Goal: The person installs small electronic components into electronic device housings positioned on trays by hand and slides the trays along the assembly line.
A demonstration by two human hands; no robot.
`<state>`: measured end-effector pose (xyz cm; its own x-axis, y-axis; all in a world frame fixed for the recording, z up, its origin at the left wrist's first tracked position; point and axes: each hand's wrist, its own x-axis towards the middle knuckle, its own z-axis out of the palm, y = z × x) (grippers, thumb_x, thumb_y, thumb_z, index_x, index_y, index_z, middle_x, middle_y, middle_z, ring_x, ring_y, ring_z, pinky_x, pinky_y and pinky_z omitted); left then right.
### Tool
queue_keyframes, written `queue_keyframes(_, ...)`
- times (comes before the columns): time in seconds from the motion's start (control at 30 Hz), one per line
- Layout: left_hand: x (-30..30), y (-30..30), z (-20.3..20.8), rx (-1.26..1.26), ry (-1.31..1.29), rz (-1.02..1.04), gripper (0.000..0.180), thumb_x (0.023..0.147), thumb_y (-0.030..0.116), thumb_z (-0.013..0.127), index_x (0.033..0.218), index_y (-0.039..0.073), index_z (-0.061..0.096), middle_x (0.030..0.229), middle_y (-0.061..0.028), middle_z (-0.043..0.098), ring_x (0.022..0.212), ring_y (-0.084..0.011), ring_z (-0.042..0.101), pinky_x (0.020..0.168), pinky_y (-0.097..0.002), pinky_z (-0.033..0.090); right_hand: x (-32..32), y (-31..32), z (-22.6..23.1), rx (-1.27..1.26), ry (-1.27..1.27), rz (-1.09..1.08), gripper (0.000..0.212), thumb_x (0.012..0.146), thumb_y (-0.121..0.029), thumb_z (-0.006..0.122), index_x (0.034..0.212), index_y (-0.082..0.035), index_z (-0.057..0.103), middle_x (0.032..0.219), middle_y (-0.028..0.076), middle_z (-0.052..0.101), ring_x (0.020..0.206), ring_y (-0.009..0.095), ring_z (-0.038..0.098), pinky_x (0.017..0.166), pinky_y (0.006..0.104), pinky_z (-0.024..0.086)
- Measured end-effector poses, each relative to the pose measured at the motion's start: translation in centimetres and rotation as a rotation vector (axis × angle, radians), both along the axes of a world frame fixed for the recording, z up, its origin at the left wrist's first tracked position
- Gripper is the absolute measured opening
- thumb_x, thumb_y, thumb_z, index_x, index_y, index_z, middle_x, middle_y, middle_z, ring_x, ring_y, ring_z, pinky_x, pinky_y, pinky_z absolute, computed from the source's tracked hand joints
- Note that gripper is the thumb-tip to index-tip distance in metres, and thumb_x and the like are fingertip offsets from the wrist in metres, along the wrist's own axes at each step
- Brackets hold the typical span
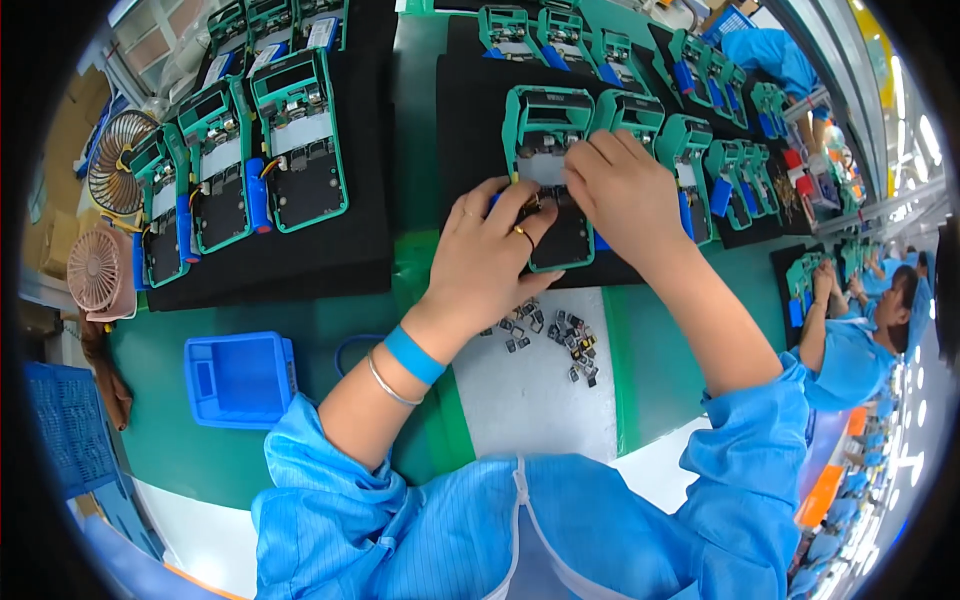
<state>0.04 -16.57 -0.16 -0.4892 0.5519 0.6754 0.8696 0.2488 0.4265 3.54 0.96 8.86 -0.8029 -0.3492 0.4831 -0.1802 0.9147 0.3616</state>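
Both my hands are at a green-framed electronic device housing with its black and grey inside facing up. My left hand grips its left side and lower end, thumb along the bottom edge, with some fingers bent over the inside near thin wires. Over the upper right part of the same housing, my right hand has its fingertips pinched together; whatever they hold is hidden. Part of a blue cylinder shows beside my left fingers. Below the housing, several small dark square pieces lie loose on a grey-white strip of the bench.
More green housings with blue cylinders lie on black mats at left, behind and right. A blue bin sits on the green bench at lower left. Two fans stand at the left edge. A co-worker sits at right.
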Motion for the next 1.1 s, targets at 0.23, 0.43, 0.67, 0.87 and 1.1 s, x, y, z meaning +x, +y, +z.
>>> queue_keyframes(0.23,-2.8,-1.7,1.2,-0.087,0.109,0.004,0.059,0.066,0.028,0.085,0.12,0.012,0.069,0.126,-0.007,0.056,0.118,-0.0305,0.051,0.102,-0.044,0.04,11.2,-2.5,-5.1,-0.544,-0.324,0.087,0.01,0.082,-0.009,0.073,0.089,-0.008,0.066,0.083,0.008,0.062,0.078,0.029,0.063,0.068,0.0392,0.054)
queue_keyframes(0.43,-3.4,-3.0,2.2,-0.186,0.101,0.032,0.063,0.074,0.032,0.083,0.13,0.011,0.064,0.143,-0.0126,0.046,0.138,-0.0346,0.037,0.114,-0.0478,0.031,12.9,-1.8,-8.1,-0.602,-0.365,-0.105,0.006,0.083,-0.009,0.071,0.087,-0.007,0.068,0.086,0.008,0.062,0.083,0.028,0.064,0.072,0.0394,0.055)
queue_keyframes(0.67,-1.1,1.7,4.9,-0.147,0.208,-0.06,0.056,0.08,0.034,0.076,0.129,0.01,0.062,0.141,-0.015,0.049,0.136,-0.0368,0.04,0.113,-0.0518,0.03,11.5,-2.0,-7.6,-0.355,-0.544,-0.194,0.004,0.077,-0.006,0.066,0.081,-0.004,0.065,0.083,0.012,0.065,0.083,0.029,0.068,0.071,0.0394,0.058)
queue_keyframes(0.87,1.7,8.3,4.0,-0.258,0.225,-0.145,0.063,0.079,0.038,0.077,0.132,0.008,0.06,0.143,-0.0179,0.048,0.138,-0.0348,0.04,0.114,-0.0534,0.03,10.9,-3.1,-7.2,-0.193,-0.574,-0.219,0.013,0.072,-0.006,0.065,0.084,-0.001,0.067,0.084,0.017,0.069,0.081,0.032,0.069,0.068,0.04,0.059)
queue_keyframes(1.1,-0.5,8.7,3.1,-0.376,0.277,-0.118,0.064,0.079,0.039,0.077,0.133,0.009,0.061,0.132,-0.0115,0.056,0.13,-0.0278,0.047,0.112,-0.051,0.034,11.0,1.0,0.1,-0.51,-0.432,0.031,0.007,0.081,-0.011,0.065,0.077,-0.005,0.063,0.072,0.011,0.061,0.074,0.031,0.065,0.067,0.0421,0.055)
